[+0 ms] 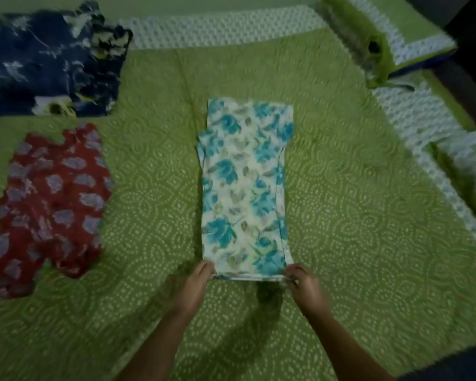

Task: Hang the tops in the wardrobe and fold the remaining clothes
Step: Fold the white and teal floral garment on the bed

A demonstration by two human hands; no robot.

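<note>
Folding underway: my left hand (195, 281) and right hand (304, 281), set apart, pinch the floral garment's (245, 188) near hem corners; next, lifting it toward the bedspread's (355, 215) far edge.

folded garment (245, 188) mid-bed (341, 215) | two garments (50, 204) (47, 64) left | pillows (401, 31) right

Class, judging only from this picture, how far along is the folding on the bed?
Done: the white and blue floral garment already lies folded into a narrow strip. In hand: the left hand and right hand pinch its near corners. Left: the red floral garment lies rumpled, and the navy floral garment lies unfolded.
</note>
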